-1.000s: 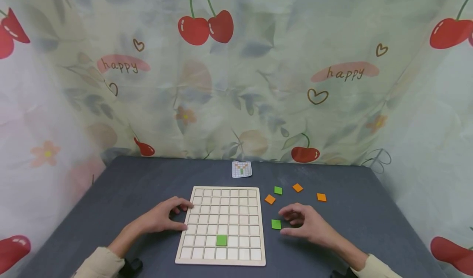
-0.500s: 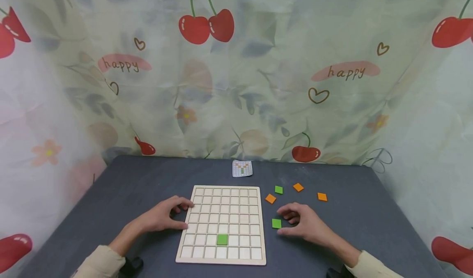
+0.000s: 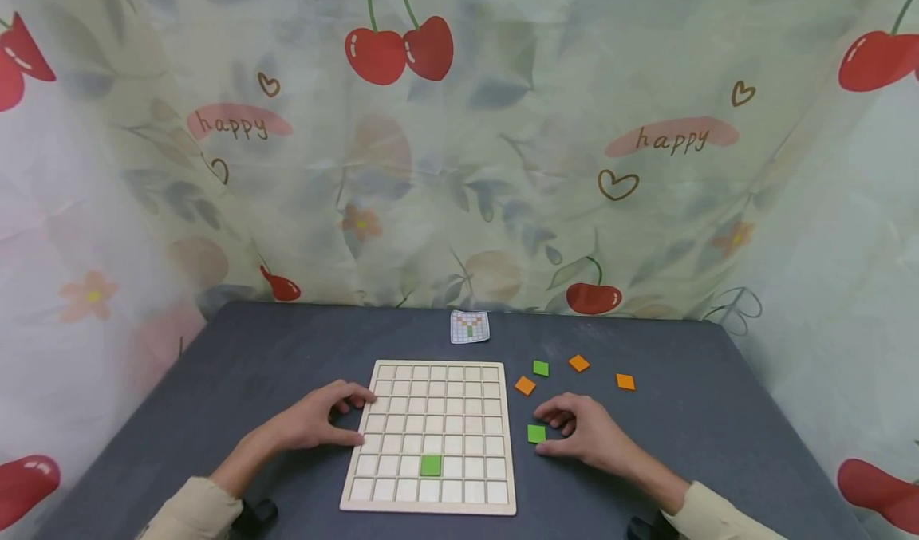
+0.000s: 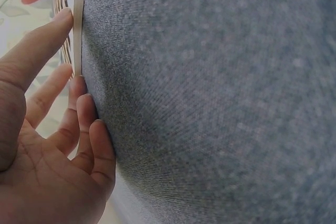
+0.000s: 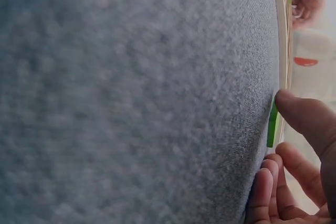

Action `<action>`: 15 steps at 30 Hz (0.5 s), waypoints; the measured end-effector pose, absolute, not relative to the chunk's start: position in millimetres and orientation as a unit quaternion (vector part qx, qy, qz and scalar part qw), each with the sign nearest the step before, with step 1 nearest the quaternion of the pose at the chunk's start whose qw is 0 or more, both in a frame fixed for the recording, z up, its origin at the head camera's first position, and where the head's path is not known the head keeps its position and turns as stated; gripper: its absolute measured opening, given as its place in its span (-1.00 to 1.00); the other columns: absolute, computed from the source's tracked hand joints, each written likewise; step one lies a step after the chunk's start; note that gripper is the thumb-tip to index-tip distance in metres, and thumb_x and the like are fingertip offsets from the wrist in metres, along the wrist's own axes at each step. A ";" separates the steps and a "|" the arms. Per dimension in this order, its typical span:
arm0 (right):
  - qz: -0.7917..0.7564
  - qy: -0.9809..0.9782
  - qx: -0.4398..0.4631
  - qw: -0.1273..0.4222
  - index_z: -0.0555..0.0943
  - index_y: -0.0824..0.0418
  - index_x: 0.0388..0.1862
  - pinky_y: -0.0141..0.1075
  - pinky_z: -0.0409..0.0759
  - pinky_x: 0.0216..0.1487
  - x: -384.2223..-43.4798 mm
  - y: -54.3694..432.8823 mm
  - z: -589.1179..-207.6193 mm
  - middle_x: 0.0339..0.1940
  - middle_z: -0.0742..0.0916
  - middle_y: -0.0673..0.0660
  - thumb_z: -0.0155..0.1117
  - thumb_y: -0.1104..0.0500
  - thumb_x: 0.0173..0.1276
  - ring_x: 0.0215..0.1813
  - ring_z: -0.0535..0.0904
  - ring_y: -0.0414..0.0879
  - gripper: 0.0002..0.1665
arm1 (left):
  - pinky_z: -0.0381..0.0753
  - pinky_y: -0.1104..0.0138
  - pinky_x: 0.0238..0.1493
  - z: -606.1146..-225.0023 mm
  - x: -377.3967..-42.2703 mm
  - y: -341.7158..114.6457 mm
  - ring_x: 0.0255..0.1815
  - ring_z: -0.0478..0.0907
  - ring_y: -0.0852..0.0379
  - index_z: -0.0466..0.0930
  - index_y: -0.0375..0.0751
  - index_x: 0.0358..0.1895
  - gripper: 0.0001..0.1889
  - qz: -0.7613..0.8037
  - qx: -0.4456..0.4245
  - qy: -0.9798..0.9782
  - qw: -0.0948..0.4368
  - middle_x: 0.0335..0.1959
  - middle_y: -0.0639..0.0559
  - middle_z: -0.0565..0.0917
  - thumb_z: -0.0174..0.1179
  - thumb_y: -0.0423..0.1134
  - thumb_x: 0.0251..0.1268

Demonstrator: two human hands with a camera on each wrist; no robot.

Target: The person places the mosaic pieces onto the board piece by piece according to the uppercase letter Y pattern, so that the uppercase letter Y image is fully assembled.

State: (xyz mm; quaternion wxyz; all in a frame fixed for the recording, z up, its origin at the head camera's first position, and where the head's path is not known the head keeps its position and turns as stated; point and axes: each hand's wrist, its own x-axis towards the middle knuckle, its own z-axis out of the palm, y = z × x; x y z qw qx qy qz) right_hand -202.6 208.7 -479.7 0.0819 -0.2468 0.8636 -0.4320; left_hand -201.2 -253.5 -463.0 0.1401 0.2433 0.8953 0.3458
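Observation:
A cream grid board (image 3: pixel 428 514) lies on the dark table, with one green tile (image 3: pixel 431 466) in a cell of its second row from the near edge. My left hand (image 3: pixel 316 419) rests thumb and fingertips against the board's left edge; the left wrist view shows them at its thin side (image 4: pixel 78 24). Right of the board lies a loose green tile (image 3: pixel 536 434). Around it, my right hand (image 3: pixel 585 435) has its thumb at the near corner and index finger beyond the far side. In the right wrist view the thumb tip overlaps this tile (image 5: pixel 272 129), while the index fingertip stands slightly off its end.
Beyond the right hand lie another green tile (image 3: pixel 541 368) and three orange ones: one near the board (image 3: pixel 525 386), a farther tile (image 3: pixel 578 363) and a rightmost tile (image 3: pixel 625 382). A small patterned card (image 3: pixel 470 327) lies at the back edge, before a printed curtain (image 3: pixel 431 165).
My right hand has moved slightly left, so its thumb and index finger now come around the loose green tile. The left hand and board stay put.

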 end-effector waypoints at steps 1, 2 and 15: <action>-0.431 0.864 -0.248 0.082 0.72 0.20 -0.03 -0.26 0.59 -0.17 -202.8 208.3 -479.8 -0.11 0.69 0.03 0.67 0.09 0.11 -0.18 0.59 -0.08 -0.53 | 0.47 0.00 0.04 -463.0 -201.0 -253.5 0.00 0.48 -0.03 0.56 -0.14 0.26 -0.43 0.347 0.243 0.895 0.140 -0.01 0.02 0.51 0.49 -0.04 0.23; -0.430 0.864 -0.250 0.082 0.73 0.20 -0.04 -0.27 0.59 -0.18 -203.1 208.0 -479.9 -0.13 0.69 0.03 0.67 0.09 0.11 -0.19 0.59 -0.08 -0.54 | 0.47 0.00 0.04 -462.8 -200.6 -253.4 -0.01 0.48 -0.04 0.56 -0.15 0.25 -0.43 0.346 0.245 0.895 0.139 -0.01 0.01 0.52 0.49 -0.04 0.23; -0.397 0.876 -0.261 0.080 0.78 0.10 -0.17 -0.28 0.56 -0.26 -205.3 203.6 -478.6 -0.30 0.66 -0.05 0.65 0.11 0.13 -0.29 0.56 -0.14 -0.71 | 0.47 -0.01 0.04 -463.9 -200.3 -254.3 0.01 0.48 -0.05 0.56 -0.13 0.26 -0.43 0.349 0.243 0.895 0.138 0.00 0.01 0.51 0.49 -0.04 0.22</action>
